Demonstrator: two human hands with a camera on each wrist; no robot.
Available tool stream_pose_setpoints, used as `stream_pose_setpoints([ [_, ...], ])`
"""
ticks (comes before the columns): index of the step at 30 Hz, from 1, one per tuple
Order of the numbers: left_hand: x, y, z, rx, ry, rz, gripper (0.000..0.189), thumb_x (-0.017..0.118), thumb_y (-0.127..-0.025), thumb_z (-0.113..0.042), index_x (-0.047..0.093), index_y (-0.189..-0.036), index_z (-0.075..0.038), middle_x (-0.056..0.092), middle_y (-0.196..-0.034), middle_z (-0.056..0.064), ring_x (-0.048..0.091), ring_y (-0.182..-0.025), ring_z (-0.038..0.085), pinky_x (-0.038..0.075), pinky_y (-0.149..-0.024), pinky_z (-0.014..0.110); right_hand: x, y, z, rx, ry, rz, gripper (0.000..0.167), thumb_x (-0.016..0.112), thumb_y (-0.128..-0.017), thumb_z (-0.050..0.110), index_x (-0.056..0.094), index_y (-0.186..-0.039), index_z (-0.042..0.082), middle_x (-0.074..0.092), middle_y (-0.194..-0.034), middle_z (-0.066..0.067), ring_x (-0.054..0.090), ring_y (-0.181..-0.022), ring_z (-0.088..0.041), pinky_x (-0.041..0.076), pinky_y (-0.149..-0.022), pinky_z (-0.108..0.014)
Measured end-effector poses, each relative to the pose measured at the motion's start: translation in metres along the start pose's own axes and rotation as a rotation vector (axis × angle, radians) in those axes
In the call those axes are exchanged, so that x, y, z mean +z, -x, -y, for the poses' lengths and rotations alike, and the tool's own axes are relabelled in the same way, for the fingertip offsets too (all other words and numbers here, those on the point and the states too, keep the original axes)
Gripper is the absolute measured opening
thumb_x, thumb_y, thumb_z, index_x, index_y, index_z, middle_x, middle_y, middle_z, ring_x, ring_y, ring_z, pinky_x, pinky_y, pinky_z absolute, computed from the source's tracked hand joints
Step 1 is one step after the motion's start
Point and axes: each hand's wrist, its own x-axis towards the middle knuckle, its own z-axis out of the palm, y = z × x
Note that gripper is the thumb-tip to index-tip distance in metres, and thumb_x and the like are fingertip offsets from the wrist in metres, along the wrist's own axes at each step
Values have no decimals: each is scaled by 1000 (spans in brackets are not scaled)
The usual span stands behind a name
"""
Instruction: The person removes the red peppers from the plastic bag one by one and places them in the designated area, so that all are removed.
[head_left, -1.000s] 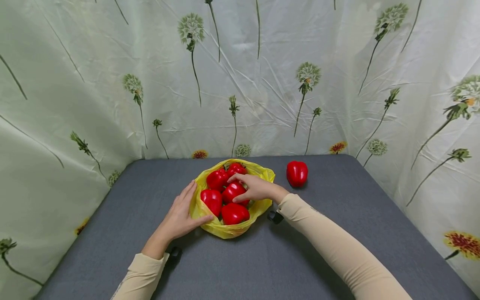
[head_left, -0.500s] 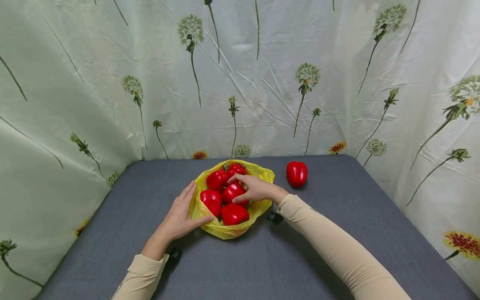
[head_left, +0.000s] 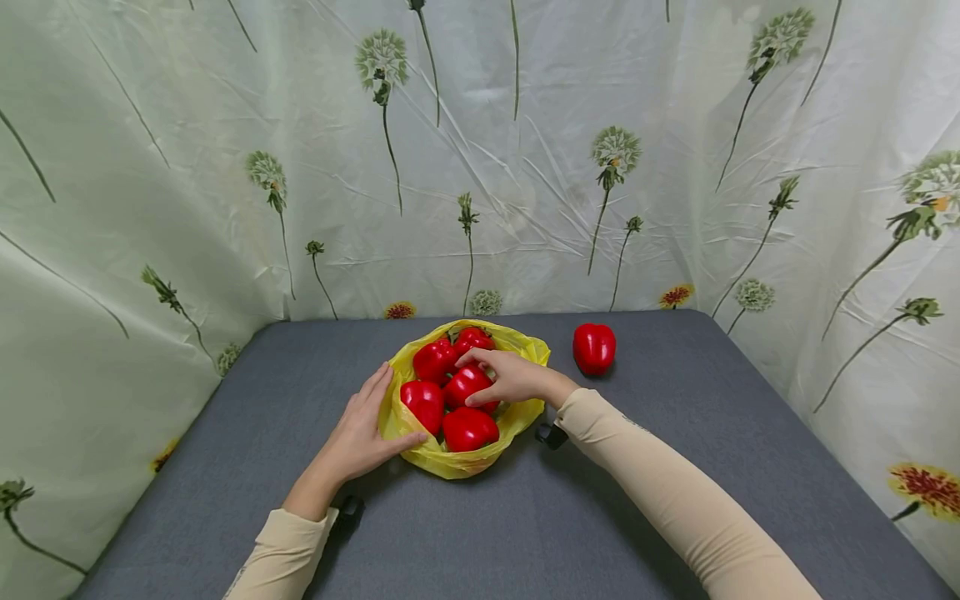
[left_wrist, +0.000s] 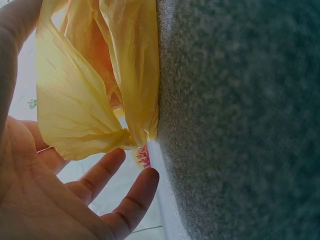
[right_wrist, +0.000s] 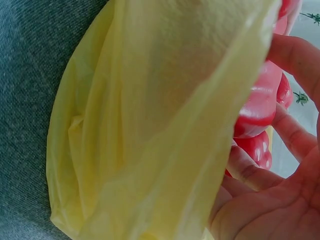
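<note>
"What does the right hand (head_left: 517,377) hold?"
"It grips the middle red pepper (head_left: 463,382), thumb and fingers curled round it, inside the yellow bag (head_left: 456,465)."
"And the left hand (head_left: 362,429)?"
"Spread along the bag's left side, touching it."
"What else?"
"Other peppers (head_left: 471,430) beside that one; a lone pepper (head_left: 594,348) on the bench (head_left: 517,533), right of the bag."

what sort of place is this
Probably an improvised indoor recording corner: a flower-print curtain hangs behind and beside a gray table, and a small black device, perhaps a camera, shows by the right sleeve.
</note>
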Motion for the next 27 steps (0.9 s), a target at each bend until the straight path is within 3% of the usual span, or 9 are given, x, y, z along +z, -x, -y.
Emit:
stream_pose_setpoints([
  [15, 0, -2, -1, -2, 5, 11, 119, 84, -86, -59, 23, -170, -1, 21, -179, 19, 26, -162, 44, 19, -128, 75, -10, 1, -7, 3, -85, 6, 58, 79, -97, 31, 56, -148, 16, 59, -147, -12, 54, -137, -29, 58, -103, -39],
  [27, -1, -4, -3, 17, -10, 16, 117, 83, -86, -58, 25, -169, 0, 23, -178, 20, 27, -161, 45, 22, -128, 74, -21, 8, -3, 10, -110, 5, 59, 77, -98, 32, 55, -150, 13, 58, -146, -17, 57, -129, -31, 60, -84, -32],
])
